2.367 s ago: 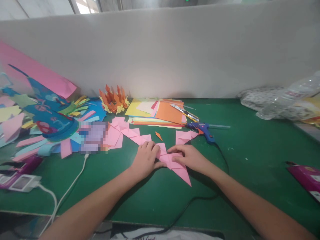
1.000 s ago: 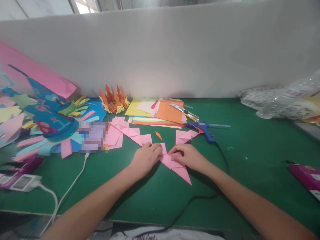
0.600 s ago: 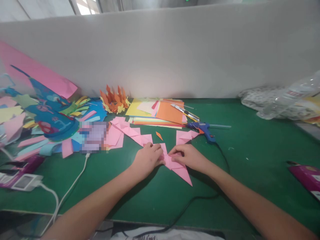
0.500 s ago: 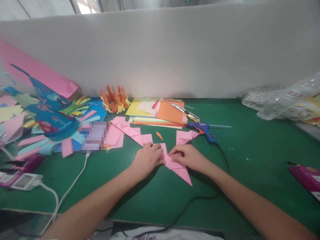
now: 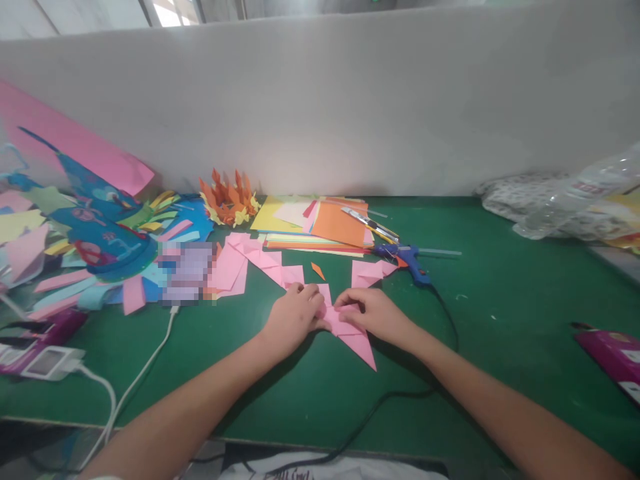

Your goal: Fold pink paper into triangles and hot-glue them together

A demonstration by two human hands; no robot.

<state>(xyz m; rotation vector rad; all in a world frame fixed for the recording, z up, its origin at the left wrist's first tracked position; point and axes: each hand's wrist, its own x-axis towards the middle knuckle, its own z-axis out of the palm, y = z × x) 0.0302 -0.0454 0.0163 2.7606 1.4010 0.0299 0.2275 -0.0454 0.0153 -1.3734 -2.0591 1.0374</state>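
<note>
A strip of folded pink paper (image 5: 356,341) lies on the green table between my hands, its pointed end toward me. My left hand (image 5: 299,313) is closed on the strip's left part, fingers curled over it and thumb at its near edge. With thumb and forefinger together, my right hand (image 5: 373,312) pinches a fold on the upper right. The strip's far part (image 5: 267,261) runs up to the left past my left fingers. Just beyond my right hand rests another folded pink piece (image 5: 369,272). A small orange paper scrap (image 5: 318,271) sits beyond my fingers.
A blue glue gun (image 5: 413,261) lies at the right, its black cord running toward me. Behind are a paper stack (image 5: 345,223), a utility knife (image 5: 370,225) and an orange paper crown (image 5: 229,200). Left stands a blue cone hat (image 5: 107,233); far right, a plastic bottle (image 5: 580,193).
The strip's pointed end has shifted slightly left and up. My right fingers have moved a little left along the fold; my left hand stays nearly still.
</note>
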